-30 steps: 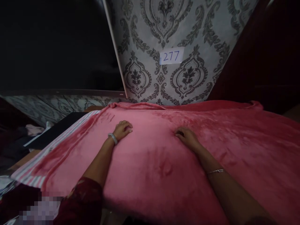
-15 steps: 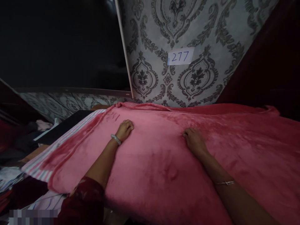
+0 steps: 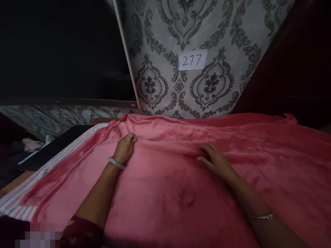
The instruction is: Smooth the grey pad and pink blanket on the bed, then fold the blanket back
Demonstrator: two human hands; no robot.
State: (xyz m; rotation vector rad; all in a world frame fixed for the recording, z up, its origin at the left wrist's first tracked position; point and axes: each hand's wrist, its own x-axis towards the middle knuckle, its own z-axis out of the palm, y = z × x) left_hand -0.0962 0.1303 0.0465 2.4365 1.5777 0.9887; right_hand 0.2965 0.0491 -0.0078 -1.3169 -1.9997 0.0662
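Observation:
A pink fleece blanket (image 3: 168, 193) is spread over a raised surface in front of me. My left hand (image 3: 125, 147), with a pale bangle on its wrist, has its fingers curled into the blanket near the far left corner. A low ridge of fabric runs from there toward my right hand (image 3: 216, 161). My right hand lies on the blanket with its fingers stretched out and slightly apart, pressing at the end of that ridge. A thin bracelet sits on the right forearm.
A pink-and-white striped sheet (image 3: 28, 193) shows under the blanket's left edge. Behind stands a grey patterned wall (image 3: 160, 41) with a paper label reading 277 (image 3: 192, 60). A dark screen (image 3: 59, 51) fills the upper left, dark wooden furniture (image 3: 297, 62) the right. Clothes (image 3: 29, 144) lie at far left.
My left hand has closed on the blanket and drawn it back, raising a fold between the hands. My right hand has slid slightly nearer to me and spread its fingers.

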